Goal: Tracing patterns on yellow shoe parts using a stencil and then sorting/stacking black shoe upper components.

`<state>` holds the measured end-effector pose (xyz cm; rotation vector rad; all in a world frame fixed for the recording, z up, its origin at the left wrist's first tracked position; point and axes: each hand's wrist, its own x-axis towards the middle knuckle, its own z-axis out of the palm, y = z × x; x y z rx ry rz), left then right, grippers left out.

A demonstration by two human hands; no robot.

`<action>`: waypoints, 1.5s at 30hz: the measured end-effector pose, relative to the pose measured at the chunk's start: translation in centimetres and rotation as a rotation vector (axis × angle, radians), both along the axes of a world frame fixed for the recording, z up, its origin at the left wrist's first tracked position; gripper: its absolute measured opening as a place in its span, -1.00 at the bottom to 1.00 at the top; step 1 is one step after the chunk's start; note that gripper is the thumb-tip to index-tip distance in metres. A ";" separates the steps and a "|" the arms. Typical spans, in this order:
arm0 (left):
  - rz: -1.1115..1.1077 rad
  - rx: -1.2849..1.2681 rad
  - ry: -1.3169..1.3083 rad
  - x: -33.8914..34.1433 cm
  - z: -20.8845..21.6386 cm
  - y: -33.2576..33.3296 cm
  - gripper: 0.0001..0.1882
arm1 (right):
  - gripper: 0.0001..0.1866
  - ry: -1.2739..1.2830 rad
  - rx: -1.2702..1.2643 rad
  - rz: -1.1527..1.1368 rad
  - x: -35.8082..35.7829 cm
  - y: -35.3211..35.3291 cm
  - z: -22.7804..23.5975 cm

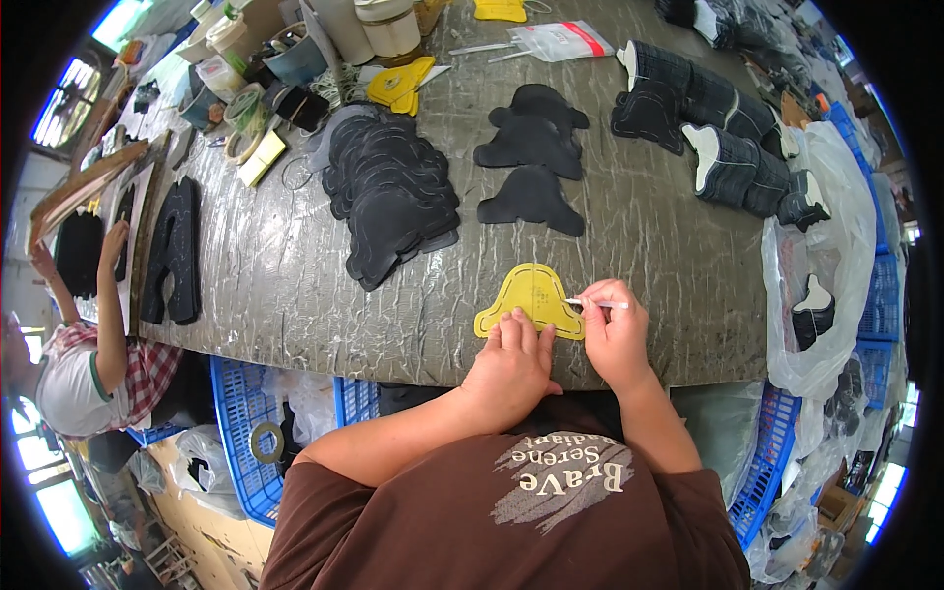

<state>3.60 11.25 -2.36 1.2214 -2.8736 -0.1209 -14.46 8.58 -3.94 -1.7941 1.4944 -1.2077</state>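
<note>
A yellow bell-shaped template with slots cut along its edge lies near the front of the table. My left hand rests on its lower part, fingers stretched out and pressing down. In my right hand is a slim white pen, pinched between thumb and fingers, its tip at the template's right edge. Whatever lies under the template is hidden. Beyond it are black cut pieces of a similar shape in a short overlapping row. To their left fans a larger pile of black pieces with pale marked lines.
Stacks of black pieces with white edges stand at the right, by a clear plastic bag. Containers and another yellow template crowd the far left. At the left edge a co-worker handles black pieces. Blue crates sit below the table.
</note>
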 end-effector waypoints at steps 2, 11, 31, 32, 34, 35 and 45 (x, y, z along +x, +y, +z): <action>-0.004 -0.005 -0.001 0.0 0.0 0.0 -0.18 | -0.91 -0.074 -0.028 0.006 -0.2 0.7 -0.2; -0.002 -0.002 0.011 0.1 0.1 0.1 -0.18 | -0.90 -0.057 -0.030 -0.057 -1.2 2.8 0.1; 0.093 0.721 0.321 1.8 2.1 -11.6 -0.75 | -0.84 0.215 -0.057 -0.022 -0.2 3.5 1.8; 0.099 0.722 0.319 1.8 2.0 -12.0 -0.75 | -0.84 0.211 -0.056 -0.018 -0.3 3.3 2.2; 0.134 0.804 0.291 1.6 1.7 -12.4 -0.72 | -0.86 0.205 0.024 -0.006 -0.3 2.9 3.1; 0.136 0.807 0.288 1.5 1.6 -12.5 -0.72 | -0.86 0.202 0.028 -0.006 0.1 2.6 3.6; 0.125 0.805 0.314 1.5 1.6 -13.0 -0.72 | -0.84 0.055 -0.029 0.317 5.9 -0.2 2.6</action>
